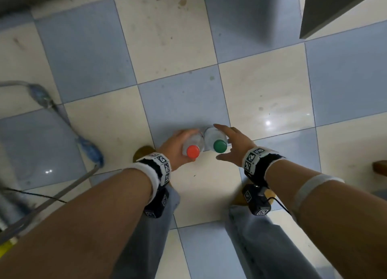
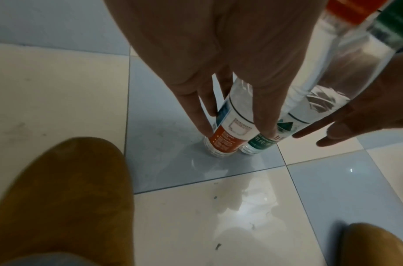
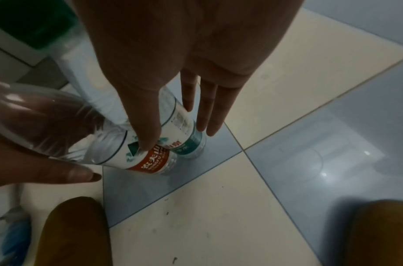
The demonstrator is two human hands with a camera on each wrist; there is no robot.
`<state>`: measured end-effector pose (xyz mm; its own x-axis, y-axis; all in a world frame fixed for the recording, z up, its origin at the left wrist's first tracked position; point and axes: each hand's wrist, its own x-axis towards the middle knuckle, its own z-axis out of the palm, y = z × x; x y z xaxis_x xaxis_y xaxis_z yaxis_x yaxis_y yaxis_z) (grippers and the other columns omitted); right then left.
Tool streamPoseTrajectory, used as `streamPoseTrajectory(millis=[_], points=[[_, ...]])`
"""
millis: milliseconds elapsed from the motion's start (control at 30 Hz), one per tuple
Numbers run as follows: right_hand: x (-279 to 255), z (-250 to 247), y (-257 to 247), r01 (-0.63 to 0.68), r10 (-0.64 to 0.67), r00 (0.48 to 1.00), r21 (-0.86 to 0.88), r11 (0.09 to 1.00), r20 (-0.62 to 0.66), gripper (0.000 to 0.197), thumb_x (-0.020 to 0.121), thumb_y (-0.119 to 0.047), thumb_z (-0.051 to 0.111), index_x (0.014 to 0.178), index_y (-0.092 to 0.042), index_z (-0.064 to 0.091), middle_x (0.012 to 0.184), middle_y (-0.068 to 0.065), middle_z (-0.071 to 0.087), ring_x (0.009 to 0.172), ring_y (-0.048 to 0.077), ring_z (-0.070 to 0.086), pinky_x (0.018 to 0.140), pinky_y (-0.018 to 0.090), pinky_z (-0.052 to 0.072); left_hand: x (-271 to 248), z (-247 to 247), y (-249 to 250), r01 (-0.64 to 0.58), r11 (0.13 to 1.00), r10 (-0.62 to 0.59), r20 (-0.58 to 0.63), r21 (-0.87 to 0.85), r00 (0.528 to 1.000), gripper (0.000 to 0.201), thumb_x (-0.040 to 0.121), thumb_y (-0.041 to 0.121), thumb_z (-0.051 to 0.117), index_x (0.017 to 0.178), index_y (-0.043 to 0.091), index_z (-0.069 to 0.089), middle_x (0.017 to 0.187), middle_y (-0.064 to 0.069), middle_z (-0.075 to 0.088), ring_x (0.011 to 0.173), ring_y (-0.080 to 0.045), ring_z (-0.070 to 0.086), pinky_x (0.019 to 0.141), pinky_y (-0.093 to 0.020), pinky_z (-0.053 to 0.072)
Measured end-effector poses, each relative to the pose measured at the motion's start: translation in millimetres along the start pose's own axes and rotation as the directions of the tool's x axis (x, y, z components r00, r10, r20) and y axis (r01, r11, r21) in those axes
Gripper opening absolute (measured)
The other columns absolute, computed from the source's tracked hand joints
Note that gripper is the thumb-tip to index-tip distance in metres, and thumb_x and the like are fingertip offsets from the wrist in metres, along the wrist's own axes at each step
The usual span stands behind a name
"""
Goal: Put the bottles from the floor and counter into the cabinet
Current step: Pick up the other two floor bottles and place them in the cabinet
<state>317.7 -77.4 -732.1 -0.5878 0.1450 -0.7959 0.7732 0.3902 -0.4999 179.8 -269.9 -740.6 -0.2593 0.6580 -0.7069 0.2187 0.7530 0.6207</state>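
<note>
Head view first: we see two clear water bottles standing upright side by side on a blue tile of the checkered floor (image 1: 171,37), near that tile's corner closest to the person, their sides touching or nearly so. The red-capped bottle (image 1: 193,151) is on the left, the green-capped bottle (image 1: 219,145) on the right.

Our left hand (image 1: 178,147) wraps the red-capped bottle, fingers on its far side and thumb on the near side; in the left wrist view the fingers lie along its label down toward the base, so we call that a grip around the bottle. The base looks to be on the tile.

The right hand (image 1: 232,144) is spread around the green-capped bottle, fingers straight and apart, thumb out toward the near side. From the right wrist view the fingertips (image 3: 210,126) reach past the label, but we cannot tell whether they touch it; nothing is clamped.

Two brown slippers (image 2: 66,194) stand on the cream tile nearest the person. A mop (image 1: 90,151) with a blue head lies toward the floor's left edge, well apart from the bottles.
</note>
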Motion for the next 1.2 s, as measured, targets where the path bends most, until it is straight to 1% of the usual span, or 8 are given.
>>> streamPoseTrajectory(millis=[133, 267, 333, 566, 700, 966, 1133, 1200], points=[[3, -2, -10, -0.052, 0.060, 0.992, 0.072, 0.996, -0.110, 0.076, 0.070, -0.026, 0.085, 0.137, -0.033, 0.048, 0.132, -0.003, 0.059, 0.116, 0.019, 0.060, 0.096, 0.027, 0.046, 6, 0, 7, 0.025, 0.989, -0.040, -0.105, -0.145, 0.994, 0.073, 0.062, 0.026, 0.092, 0.127, 0.031, 0.057, 0.121, 0.009, 0.065, 0.109, -0.016, 0.063, 0.099, -0.038, 0.051], [-12, -40, -42, -0.124, 0.152, 0.980, 0.209, 0.970, -0.125, 0.055, 0.076, -0.028, 0.080, 0.126, -0.029, 0.056, 0.125, -0.005, 0.064, 0.113, 0.017, 0.064, 0.096, 0.030, 0.051, -8, -33, 36, 0.062, 0.955, -0.135, -0.237, -0.292, 0.962, 0.061, 0.063, 0.022, 0.093, 0.112, 0.031, 0.059, 0.100, 0.018, 0.065, 0.095, -0.008, 0.062, 0.084, -0.009, 0.045], [-20, -58, -61, -0.105, 0.141, 0.982, 0.249, 0.963, -0.129, 0.043, 0.080, -0.023, 0.077, 0.119, -0.027, 0.058, 0.121, -0.004, 0.065, 0.111, 0.020, 0.065, 0.091, 0.031, 0.053, -16, -58, 56, 0.052, 0.947, -0.139, -0.259, -0.318, 0.956, 0.061, 0.065, 0.020, 0.092, 0.114, 0.030, 0.058, 0.101, 0.017, 0.065, 0.096, -0.010, 0.062, 0.084, -0.015, 0.045], [13, -40, -79, -0.176, 0.184, 0.981, 0.135, 0.975, -0.055, 0.096, 0.071, -0.021, 0.079, 0.145, -0.031, 0.021, 0.134, 0.005, 0.049, 0.116, 0.029, 0.057, 0.097, 0.045, 0.051, 13, -79, 68, 0.073, 0.961, -0.114, -0.142, -0.268, 0.983, 0.064, 0.068, 0.011, 0.088, 0.122, 0.023, 0.056, 0.105, 0.009, 0.063, 0.099, -0.014, 0.060, 0.072, -0.008, 0.038], [59, -23, -54, -0.286, 0.277, 0.926, -0.001, 0.958, -0.255, 0.088, 0.074, -0.036, 0.074, 0.145, -0.021, 0.025, 0.133, 0.011, 0.040, 0.119, 0.031, 0.047, 0.098, 0.047, 0.048, 40, -62, 31, 0.041, 0.948, -0.137, -0.287, -0.317, 0.948, 0.056, 0.066, 0.021, 0.090, 0.113, 0.028, 0.061, 0.101, 0.012, 0.068, 0.095, -0.011, 0.066, 0.082, -0.019, 0.048], [111, -9, -31, -0.454, 0.460, 0.875, 0.076, 0.888, -0.150, 0.071, 0.074, -0.033, 0.079, 0.129, -0.013, 0.038, 0.117, 0.011, 0.058, 0.106, 0.032, 0.062, 0.090, 0.044, 0.054, 59, -72, -10, -0.002, 0.928, -0.124, -0.314, -0.374, 0.941, 0.056, 0.064, 0.031, 0.090, 0.114, 0.027, 0.064, 0.106, 0.007, 0.073, 0.100, -0.012, 0.070, 0.094, -0.038, 0.056], [59, -35, -60, -0.374, 0.429, 0.891, 0.293, 0.880, -0.148, 0.058, 0.075, -0.035, 0.078, 0.120, -0.016, 0.047, 0.102, 0.002, 0.061, 0.089, 0.024, 0.060, 0.079, 0.033, 0.050, 33, -99, 30, 0.056, 0.901, -0.210, -0.318, -0.430, 0.925, 0.045, 0.065, 0.028, 0.090, 0.102, 0.034, 0.064, 0.093, 0.018, 0.071, 0.082, 0.010, 0.065, 0.072, -0.005, 0.047], [31, -61, -86, -0.304, 0.395, 0.897, 0.367, 0.879, -0.201, 0.061, 0.072, -0.036, 0.080, 0.120, -0.018, 0.047, 0.104, 0.000, 0.062, 0.096, 0.024, 0.063, 0.086, 0.038, 0.053, 18, -118, 56, 0.044, 0.885, -0.217, -0.326, -0.464, 0.920, 0.045, 0.065, 0.027, 0.090, 0.100, 0.036, 0.063, 0.095, 0.018, 0.071, 0.087, 0.007, 0.065, 0.077, -0.011, 0.047]])
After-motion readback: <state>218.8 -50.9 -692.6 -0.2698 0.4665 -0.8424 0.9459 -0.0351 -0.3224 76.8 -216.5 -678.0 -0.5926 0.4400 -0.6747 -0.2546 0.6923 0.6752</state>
